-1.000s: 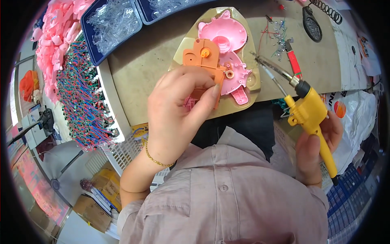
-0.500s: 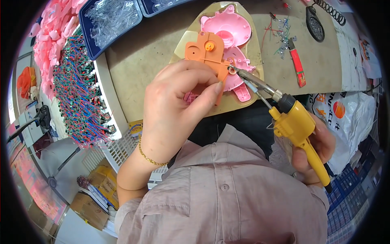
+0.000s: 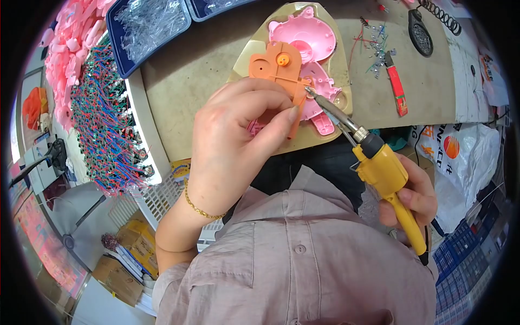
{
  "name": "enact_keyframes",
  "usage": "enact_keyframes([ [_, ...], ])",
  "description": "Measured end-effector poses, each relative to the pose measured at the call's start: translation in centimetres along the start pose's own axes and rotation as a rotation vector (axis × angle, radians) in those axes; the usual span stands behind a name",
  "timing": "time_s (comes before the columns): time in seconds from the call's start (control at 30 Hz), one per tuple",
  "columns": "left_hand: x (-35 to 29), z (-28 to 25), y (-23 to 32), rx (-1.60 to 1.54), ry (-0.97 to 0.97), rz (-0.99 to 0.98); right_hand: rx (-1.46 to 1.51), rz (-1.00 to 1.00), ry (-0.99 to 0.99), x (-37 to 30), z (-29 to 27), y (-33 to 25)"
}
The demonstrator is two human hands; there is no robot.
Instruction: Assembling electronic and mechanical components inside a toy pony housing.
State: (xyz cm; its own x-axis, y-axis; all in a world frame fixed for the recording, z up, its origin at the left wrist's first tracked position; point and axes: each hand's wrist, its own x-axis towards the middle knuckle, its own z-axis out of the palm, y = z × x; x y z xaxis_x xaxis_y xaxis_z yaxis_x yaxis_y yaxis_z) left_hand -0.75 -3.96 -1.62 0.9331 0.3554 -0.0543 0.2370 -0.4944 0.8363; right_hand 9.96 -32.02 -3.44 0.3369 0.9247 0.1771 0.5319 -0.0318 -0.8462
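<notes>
My right hand (image 3: 414, 197) grips a yellow soldering iron (image 3: 382, 172) with a wire-feed tube alongside its barrel. Its metal tip points up and left, at the right edge of an orange plastic plate (image 3: 288, 70). My left hand (image 3: 233, 127) is closed, thumb and forefinger pinching the plate's lower strip; the other fingers curl out of sight. A round orange knob (image 3: 283, 59) stands on the plate. Beneath and behind it are pink pig-shaped toy shells (image 3: 319, 38), set in a tan moulded holder (image 3: 254, 40). What the tip touches is too small to tell.
Blue bins (image 3: 122, 59) of clear plastic parts stand at the far left. Left of the table are bundled coloured wires (image 3: 108, 119) and piled pink parts (image 3: 67, 59). To the right lie a red-handled cutter (image 3: 397, 89), small loose components (image 3: 376, 49) and a black oval object (image 3: 420, 35).
My right hand and the soldering iron's body have shifted a little left, making the iron steeper while its tip stays by the plate. The orange plate has moved slightly right.
</notes>
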Motion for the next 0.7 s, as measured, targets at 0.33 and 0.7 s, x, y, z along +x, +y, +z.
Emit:
enact_keyframes([
  [0.33, -0.1, 0.4, -0.7, -0.021, 0.076, 0.072, 0.323, -0.105, 0.268, 0.6, 2.1, -0.5],
  [0.7, 0.8, 0.8, -0.5, -0.005, 0.067, 0.045, 0.416, -0.21, 0.396, 1.3, 2.2, 1.1],
])
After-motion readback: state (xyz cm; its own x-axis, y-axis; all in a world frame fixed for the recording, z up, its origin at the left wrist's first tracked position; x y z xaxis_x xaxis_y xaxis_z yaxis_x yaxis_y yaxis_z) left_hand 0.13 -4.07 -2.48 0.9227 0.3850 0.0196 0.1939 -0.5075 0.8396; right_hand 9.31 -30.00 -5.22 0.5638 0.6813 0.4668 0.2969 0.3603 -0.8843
